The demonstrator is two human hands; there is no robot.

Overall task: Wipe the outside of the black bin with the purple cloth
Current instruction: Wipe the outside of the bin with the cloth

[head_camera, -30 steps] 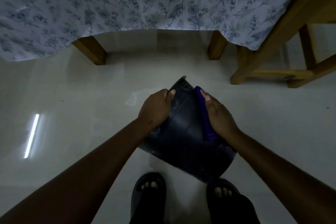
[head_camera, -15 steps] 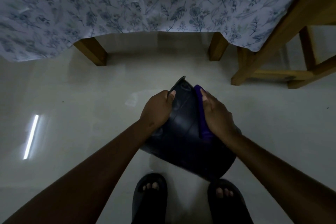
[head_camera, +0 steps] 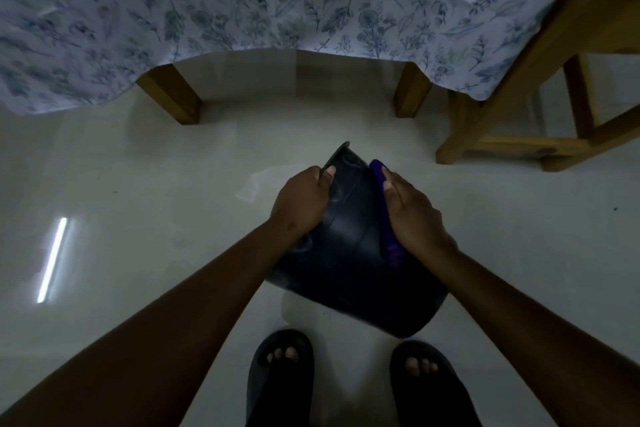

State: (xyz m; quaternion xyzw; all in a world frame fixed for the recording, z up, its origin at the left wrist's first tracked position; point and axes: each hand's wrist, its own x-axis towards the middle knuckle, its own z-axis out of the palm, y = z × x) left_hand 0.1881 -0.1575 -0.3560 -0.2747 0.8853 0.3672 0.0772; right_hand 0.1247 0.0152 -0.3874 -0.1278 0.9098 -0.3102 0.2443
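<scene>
The black bin [head_camera: 349, 253] is held tilted above the pale floor, its rim pointing away from me and its base near my feet. My left hand [head_camera: 301, 201] grips the bin's rim on the left, fingers curled over the edge. My right hand [head_camera: 412, 211] presses the purple cloth [head_camera: 384, 211] flat against the bin's right outer wall. Only a narrow strip of the cloth shows along the edge of that hand; the rest lies hidden under the palm.
A table with a floral cloth [head_camera: 277, 10] spans the top, with two wooden legs [head_camera: 173, 97] below it. A wooden chair frame [head_camera: 519, 107] stands at the right. My feet in dark sandals [head_camera: 280, 374] stand on the glossy floor just below the bin.
My right hand with the cloth has slid slightly back along the bin's side. The bin has shifted a little; my left hand keeps its grip on the rim.
</scene>
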